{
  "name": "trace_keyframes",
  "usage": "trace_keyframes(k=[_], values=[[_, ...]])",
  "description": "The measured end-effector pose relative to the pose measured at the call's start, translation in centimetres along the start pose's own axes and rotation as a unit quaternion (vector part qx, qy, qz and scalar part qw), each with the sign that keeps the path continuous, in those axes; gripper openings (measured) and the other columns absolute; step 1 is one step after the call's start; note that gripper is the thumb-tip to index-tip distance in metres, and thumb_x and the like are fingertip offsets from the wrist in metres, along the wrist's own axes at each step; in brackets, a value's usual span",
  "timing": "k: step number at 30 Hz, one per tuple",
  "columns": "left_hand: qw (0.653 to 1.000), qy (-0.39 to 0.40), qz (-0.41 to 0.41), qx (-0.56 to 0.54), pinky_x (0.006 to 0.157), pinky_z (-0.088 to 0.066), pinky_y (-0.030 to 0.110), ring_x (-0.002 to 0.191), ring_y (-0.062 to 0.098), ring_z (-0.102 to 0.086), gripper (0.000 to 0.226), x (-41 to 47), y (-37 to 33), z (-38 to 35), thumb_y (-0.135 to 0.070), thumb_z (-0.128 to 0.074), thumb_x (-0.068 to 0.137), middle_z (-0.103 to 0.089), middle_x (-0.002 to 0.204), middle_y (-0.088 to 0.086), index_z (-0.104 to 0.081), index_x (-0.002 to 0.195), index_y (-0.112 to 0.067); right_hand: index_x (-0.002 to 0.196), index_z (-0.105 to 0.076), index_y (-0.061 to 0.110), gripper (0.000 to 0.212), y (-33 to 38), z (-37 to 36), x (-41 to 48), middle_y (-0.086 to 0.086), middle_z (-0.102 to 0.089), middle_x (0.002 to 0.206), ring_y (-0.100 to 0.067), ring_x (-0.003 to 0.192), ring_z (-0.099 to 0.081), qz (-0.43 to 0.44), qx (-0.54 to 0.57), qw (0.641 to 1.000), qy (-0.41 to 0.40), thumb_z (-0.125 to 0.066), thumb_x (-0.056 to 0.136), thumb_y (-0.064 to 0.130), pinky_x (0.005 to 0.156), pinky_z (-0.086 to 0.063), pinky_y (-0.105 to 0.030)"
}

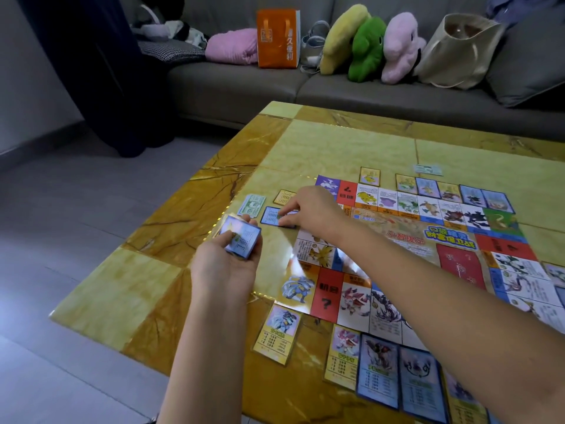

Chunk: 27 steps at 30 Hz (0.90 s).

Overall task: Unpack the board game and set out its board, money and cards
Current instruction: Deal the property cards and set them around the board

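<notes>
1. Grey fabric sofa [367,87] at the back holds soft plush cushions and an orange paper bag [278,38]. In front, a glossy yellow-and-brown marble-look counter [153,289] carries the game.
2. Colourful glossy paper game board [397,240] lies unfolded and flat on the counter, right of centre. Its shiny surface catches glare.
3. Thin shiny rectangular cards lie just outside the board's edges, in a near row [379,368] and a far row [428,185]. Likely each is paired with the square beside it.
4. Left hand [226,267] is palm-up above the counter's left part. Its fingers curl round a small stack of blue-bordered cards [241,241], thumb on top. Probably the supply pile.
5. Right hand [308,209] reaches over the board's left corner. Thumb and fingertips pinch a single blue-bordered card [270,216] lying flat just left of the board. Looks like it is being placed or squared up.
6. Pale green paper money note [252,205] lies flat just left of that card. One yellow-bordered card [284,196] lies just beyond it.
7. Judgement: board is set and the left side's cards are partly done. Slick cards may slide on the polished top.
</notes>
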<state>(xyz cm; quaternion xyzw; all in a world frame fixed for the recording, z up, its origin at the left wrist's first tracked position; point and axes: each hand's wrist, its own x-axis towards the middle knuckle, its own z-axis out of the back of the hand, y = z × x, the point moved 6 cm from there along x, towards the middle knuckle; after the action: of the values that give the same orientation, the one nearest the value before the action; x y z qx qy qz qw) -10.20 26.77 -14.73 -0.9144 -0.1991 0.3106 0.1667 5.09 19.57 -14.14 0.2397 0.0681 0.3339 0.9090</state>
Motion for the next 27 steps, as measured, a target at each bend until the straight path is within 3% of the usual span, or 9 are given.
trace_keyframes(k=[3, 9, 14, 16, 18, 19, 21, 23, 27], values=[[1.000, 0.001, 0.011, -0.010, 0.077, -0.049, 0.030, 0.080, 0.023, -0.060, 0.026, -0.2, 0.3, -0.2, -0.001, -0.029, 0.100, -0.063, 0.088, 0.016, -0.052, 0.089, 0.004, 0.101, -0.076, 0.018, 0.024, -0.1, 0.2, -0.2, -0.002, -0.073, 0.105, -0.020, 0.103, -0.061, -0.007, 0.011, 1.000, -0.012, -0.074, 0.081, 0.031, 0.095, -0.042, -0.037], [1.000, 0.003, 0.019, -0.009, 0.072, -0.051, 0.030, 0.081, 0.022, -0.062, 0.022, 0.2, 0.9, -0.2, -0.002, -0.030, 0.100, -0.063, 0.093, 0.016, -0.051, 0.102, 0.004, 0.101, -0.076, 0.017, 0.023, -0.4, 0.4, -0.4, -0.004, -0.072, 0.109, -0.019, 0.107, -0.062, -0.004, 0.013, 1.000, -0.024, -0.072, 0.082, 0.030, 0.092, -0.046, -0.033], [1.000, -0.014, 0.008, 0.003, 0.085, -0.048, 0.034, 0.082, 0.022, -0.061, 0.020, 0.4, 1.1, -0.2, -0.001, -0.031, 0.101, -0.061, 0.093, 0.017, -0.042, 0.116, 0.002, 0.102, -0.076, 0.016, 0.024, -0.5, 0.4, -0.3, -0.005, -0.072, 0.106, -0.020, 0.104, -0.062, -0.003, 0.010, 0.999, -0.032, -0.071, 0.084, 0.030, 0.094, -0.045, -0.035], [1.000, -0.008, 0.014, 0.022, 0.088, -0.046, 0.034, 0.085, 0.022, -0.060, 0.022, 0.4, 1.4, -0.3, -0.002, -0.031, 0.101, -0.061, 0.094, 0.017, -0.044, 0.118, 0.002, 0.103, -0.075, 0.016, 0.024, -0.6, 0.5, -0.4, -0.002, -0.073, 0.093, -0.017, 0.092, -0.063, -0.003, 0.006, 0.999, -0.035, -0.071, 0.084, 0.030, 0.086, -0.044, -0.031], [0.999, 0.006, 0.030, 0.039, 0.088, -0.045, 0.034, 0.093, 0.024, -0.060, 0.023, 0.3, 1.7, -0.5, -0.002, -0.031, 0.101, -0.062, 0.093, 0.017, -0.046, 0.117, 0.003, 0.106, -0.074, 0.014, 0.026, -0.5, 0.7, -0.7, 0.011, -0.059, 0.067, -0.002, 0.066, -0.052, 0.007, 0.028, 0.998, -0.046, -0.069, 0.086, 0.028, 0.072, -0.038, -0.026], [0.998, 0.013, 0.038, 0.047, 0.090, -0.045, 0.035, 0.096, 0.025, -0.059, 0.023, 0.2, 1.8, -0.6, -0.001, -0.031, 0.101, -0.062, 0.092, 0.017, -0.047, 0.116, 0.004, 0.108, -0.073, 0.012, 0.025, -0.4, 1.0, -1.0, 0.015, -0.053, 0.065, 0.002, 0.061, -0.045, 0.012, 0.054, 0.997, -0.055, -0.067, 0.088, 0.027, 0.066, -0.035, -0.020], [0.996, 0.029, 0.049, 0.066, 0.092, -0.046, 0.037, 0.100, 0.026, -0.058, 0.021, -0.1, 2.0, -1.0, 0.000, -0.031, 0.101, -0.062, 0.090, 0.019, -0.050, 0.108, 0.006, 0.109, -0.073, 0.012, 0.023, -0.2, 1.6, -1.7, 0.007, -0.065, 0.084, 0.005, 0.066, -0.047, 0.014, 0.109, 0.992, -0.063, -0.062, 0.092, 0.023, 0.060, -0.034, -0.010], [0.991, 0.048, 0.051, 0.111, 0.085, -0.051, 0.040, 0.095, 0.027, -0.061, 0.020, -0.2, 2.4, -1.3, 0.002, -0.031, 0.100, -0.063, 0.091, 0.020, -0.051, 0.098, 0.005, 0.105, -0.074, 0.014, 0.020, -0.2, 2.5, -2.9, 0.002, -0.070, 0.096, 0.003, 0.073, -0.054, 0.009, 0.152, 0.986, -0.065, -0.059, 0.094, 0.023, 0.062, -0.038, -0.009], [0.955, 0.082, 0.040, 0.284, 0.064, -0.060, 0.033, 0.079, 0.022, -0.066, 0.014, 0.1, 3.4, -1.1, 0.002, -0.042, 0.097, -0.067, 0.093, 0.016, -0.056, 0.098, -0.001, 0.100, -0.073, 0.015, 0.018, -1.6, 4.5, -6.2, 0.005, -0.066, 0.078, -0.005, 0.065, -0.058, -0.030, 0.235, 0.971, -0.039, -0.056, 0.096, 0.021, 0.062, -0.047, -0.016]])
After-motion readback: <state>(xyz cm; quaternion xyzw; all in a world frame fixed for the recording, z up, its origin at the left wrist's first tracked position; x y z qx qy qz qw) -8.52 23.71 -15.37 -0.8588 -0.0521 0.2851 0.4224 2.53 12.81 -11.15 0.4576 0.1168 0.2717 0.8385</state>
